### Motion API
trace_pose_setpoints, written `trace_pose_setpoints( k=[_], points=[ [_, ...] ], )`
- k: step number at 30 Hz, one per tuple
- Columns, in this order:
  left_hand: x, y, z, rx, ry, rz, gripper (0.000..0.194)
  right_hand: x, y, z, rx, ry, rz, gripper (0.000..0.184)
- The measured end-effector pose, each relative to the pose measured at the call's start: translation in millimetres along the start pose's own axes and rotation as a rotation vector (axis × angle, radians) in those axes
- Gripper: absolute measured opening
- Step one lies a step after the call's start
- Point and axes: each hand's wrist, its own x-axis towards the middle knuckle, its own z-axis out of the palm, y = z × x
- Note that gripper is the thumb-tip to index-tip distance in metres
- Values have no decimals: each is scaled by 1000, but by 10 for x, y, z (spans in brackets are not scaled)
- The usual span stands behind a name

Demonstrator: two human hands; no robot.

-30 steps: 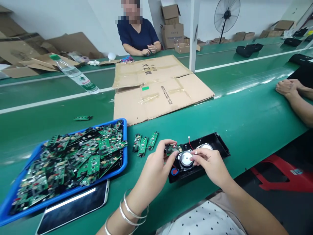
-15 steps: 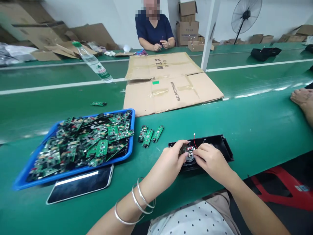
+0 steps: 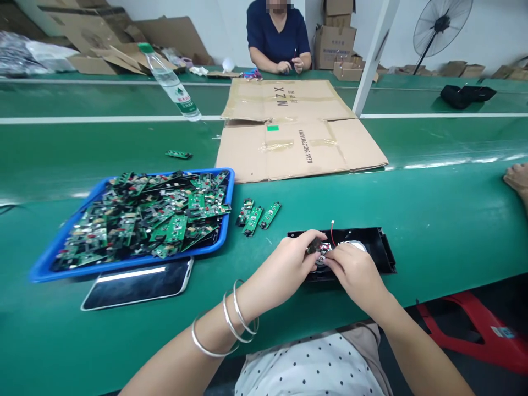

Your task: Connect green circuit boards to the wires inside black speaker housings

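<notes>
Just right of frame centre, the left hand (image 3: pixel 284 264) and right hand (image 3: pixel 352 269) pinch a small circuit board (image 3: pixel 317 247) between their fingertips, over the black speaker housing (image 3: pixel 381 250) on the green surface (image 3: pixel 433 220).

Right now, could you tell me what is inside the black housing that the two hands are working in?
Inside the black housing a round silvery speaker and a red wire show. The left hand and right hand pinch a small circuit board, covering whatever lies beneath.
</notes>
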Motion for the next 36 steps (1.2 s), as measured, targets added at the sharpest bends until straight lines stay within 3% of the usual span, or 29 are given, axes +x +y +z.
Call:
trace_pose_setpoints(
  k=[2, 3, 12, 21, 25, 29, 32, 36],
  points=[
    [-8, -21, -45, -62, -64, 14, 26, 11, 8, -46, 136, -16, 89, 4],
    [-12, -26, -63, -94, -90, 23, 25, 20, 9, -68, 180, -26, 111, 8],
    [-17, -50, -83, -285, -137, -17, 18, 75, -15, -20, 253, -22, 93, 6],
    [-35, -111, -175, -158, -98, -113, 17, 104, 39, -94, 75, -114, 299, 34],
    [-33, -97, -157, -87, -34, -99, 16, 75, 73, -127, 299, -60, 360, 27],
    [-43, -76, -86, -11, 74, -85, 16, -51, 76, -141, 534, 87, 505, 20],
    [-59, -72, -14, -7, 115, -44, 14, -128, 33, -139, 471, 152, 374, 12],
    [-74, -79, 68, 8, 165, 12, 13, -147, -16, -80, 379, 88, 115, 19]
  ],
)
